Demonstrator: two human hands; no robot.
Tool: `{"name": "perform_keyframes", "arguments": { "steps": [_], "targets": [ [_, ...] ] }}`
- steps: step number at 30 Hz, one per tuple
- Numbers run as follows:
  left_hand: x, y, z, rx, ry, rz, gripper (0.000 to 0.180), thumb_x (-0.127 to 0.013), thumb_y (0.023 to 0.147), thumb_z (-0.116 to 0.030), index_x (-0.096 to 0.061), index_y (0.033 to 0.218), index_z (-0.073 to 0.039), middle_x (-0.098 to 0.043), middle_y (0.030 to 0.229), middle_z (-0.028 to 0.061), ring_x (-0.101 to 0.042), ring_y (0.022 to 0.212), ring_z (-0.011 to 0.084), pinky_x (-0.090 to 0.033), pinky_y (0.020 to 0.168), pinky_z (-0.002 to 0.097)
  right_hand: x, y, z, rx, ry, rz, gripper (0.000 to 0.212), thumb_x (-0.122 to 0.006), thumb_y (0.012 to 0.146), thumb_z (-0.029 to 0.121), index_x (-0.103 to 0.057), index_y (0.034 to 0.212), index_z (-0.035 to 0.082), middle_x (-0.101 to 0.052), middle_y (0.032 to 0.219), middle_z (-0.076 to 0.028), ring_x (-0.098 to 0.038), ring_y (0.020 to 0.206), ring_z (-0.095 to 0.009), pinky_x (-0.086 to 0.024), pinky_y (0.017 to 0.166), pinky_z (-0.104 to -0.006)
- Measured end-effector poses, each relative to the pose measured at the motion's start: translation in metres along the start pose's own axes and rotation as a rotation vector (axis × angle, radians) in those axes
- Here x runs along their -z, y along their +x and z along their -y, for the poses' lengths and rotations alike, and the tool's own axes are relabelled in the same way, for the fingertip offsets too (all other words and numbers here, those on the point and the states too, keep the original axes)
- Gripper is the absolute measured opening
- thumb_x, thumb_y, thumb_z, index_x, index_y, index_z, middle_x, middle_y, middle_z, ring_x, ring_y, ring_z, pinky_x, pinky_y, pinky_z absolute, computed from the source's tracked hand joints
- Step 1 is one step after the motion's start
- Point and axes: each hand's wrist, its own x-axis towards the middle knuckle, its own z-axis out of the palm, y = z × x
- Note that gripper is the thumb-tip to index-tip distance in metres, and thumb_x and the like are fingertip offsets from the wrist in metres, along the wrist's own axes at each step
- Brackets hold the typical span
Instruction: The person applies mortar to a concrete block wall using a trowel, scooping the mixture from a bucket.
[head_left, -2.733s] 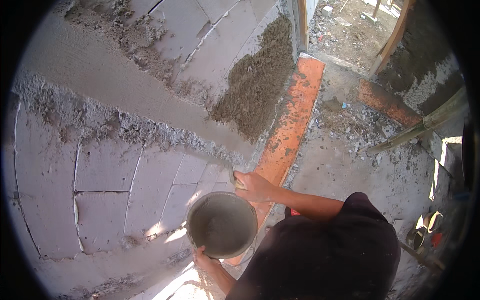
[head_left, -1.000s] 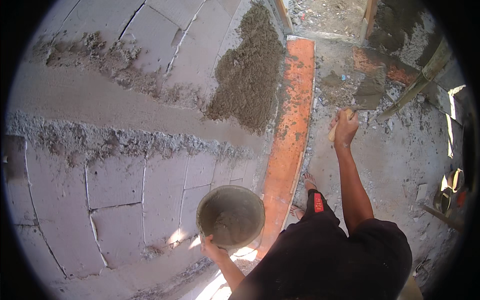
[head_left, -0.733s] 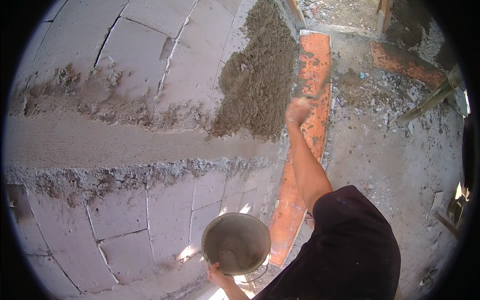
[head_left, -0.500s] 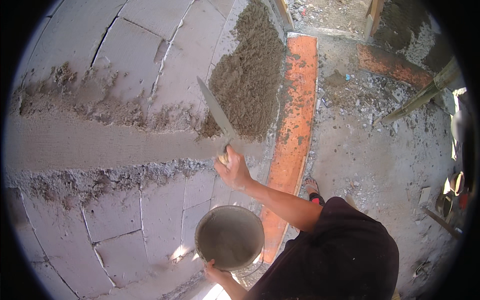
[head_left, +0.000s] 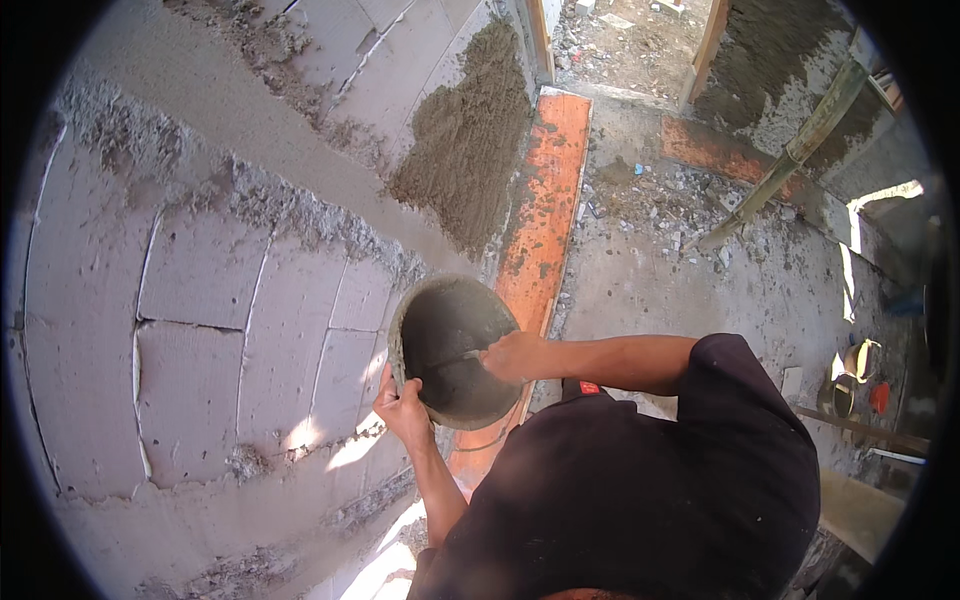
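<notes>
My left hand (head_left: 403, 405) grips the near left rim of a round, mortar-smeared bucket (head_left: 395, 345), which is tilted so that its mouth faces up toward me. Inside the mouth, at its right side, my right hand (head_left: 515, 357) is closed around the handle of a trowel (head_left: 472, 355). The blade is down in the shaded bucket and hardly shows. Just beyond the bucket, a rough patch of wet mortar (head_left: 465, 150) covers part of the pale block wall (head_left: 190, 270).
An orange board (head_left: 545, 225) spattered with mortar runs along the wall's foot. Rubble (head_left: 640, 200) lies on the concrete floor to the right. A slanting bamboo pole (head_left: 790, 160) stands farther right, and a doorway with wooden posts (head_left: 707, 55) is at the back.
My right hand has brought the trowel from the wall down into the bucket. The bucket has risen in my left hand and tilted. The whole view has turned, and the mortar patch looks smoother.
</notes>
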Motion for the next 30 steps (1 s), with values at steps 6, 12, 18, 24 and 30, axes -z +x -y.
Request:
{"name": "perform_keyframes", "arguments": {
  "steps": [6,12,18,24,30],
  "targets": [
    [0.021,-0.029,-0.048,-0.157,-0.053,0.153,0.018,-0.06,0.068,0.006,-0.044,0.06,0.008,-0.065,0.119,0.0231,-0.055,0.078,0.0105,-0.044,0.067,0.026,-0.019,-0.019,0.03,-0.078,-0.158,-0.144,0.024,-0.054,0.084,0.01,-0.068,0.096,-0.006,-0.072,0.091,-0.02,-0.071,0.085,-0.035,-0.057,0.071,-0.0448],
    [0.078,-0.033,-0.06,-0.148,0.008,0.173,0.012,-0.06,0.067,0.003,-0.055,0.063,0.012,-0.067,0.113,0.0232,-0.061,0.101,0.017,-0.046,0.074,0.0286,-0.019,-0.033,0.073,0.257,-0.14,-0.36,0.022,-0.056,0.083,0.013,-0.069,0.088,-0.003,-0.071,0.093,-0.02,-0.071,0.084,-0.037,-0.056,0.073,-0.0447],
    [0.099,-0.042,-0.104,-0.353,0.019,0.271,0.018,-0.061,0.066,0.0,-0.047,0.059,0.009,-0.065,0.119,0.028,-0.059,0.113,0.0216,-0.036,0.108,0.0435,-0.021,-0.009,0.095,-0.157,0.198,0.479,0.024,-0.06,0.091,0.02,-0.062,0.098,-0.003,-0.061,0.071,-0.011,-0.062,0.057,-0.025,-0.052,0.056,-0.0381],
    [0.152,-0.039,-0.104,-0.29,0.078,0.262,0.01,-0.062,0.067,0.003,-0.059,0.066,0.012,-0.064,0.123,0.0247,-0.06,0.11,0.0189,-0.043,0.1,0.0366,-0.058,-0.033,0.163,-0.035,1.394,0.702,0.016,-0.059,0.095,0.017,-0.051,0.102,0.005,-0.046,0.065,0.0,-0.043,0.047,-0.007,-0.035,0.039,-0.0249],
    [0.179,-0.035,-0.083,-0.223,-0.226,0.008,0.012,-0.063,0.067,0.004,-0.065,0.075,0.014,-0.062,0.124,0.0272,-0.06,0.104,0.0181,-0.047,0.086,0.0303,-0.048,-0.056,0.169,-0.096,1.443,0.631,0.011,-0.057,0.093,0.013,-0.048,0.097,0.007,-0.044,0.067,0.001,-0.04,0.046,-0.006,-0.034,0.038,-0.0235]
  ]
}}
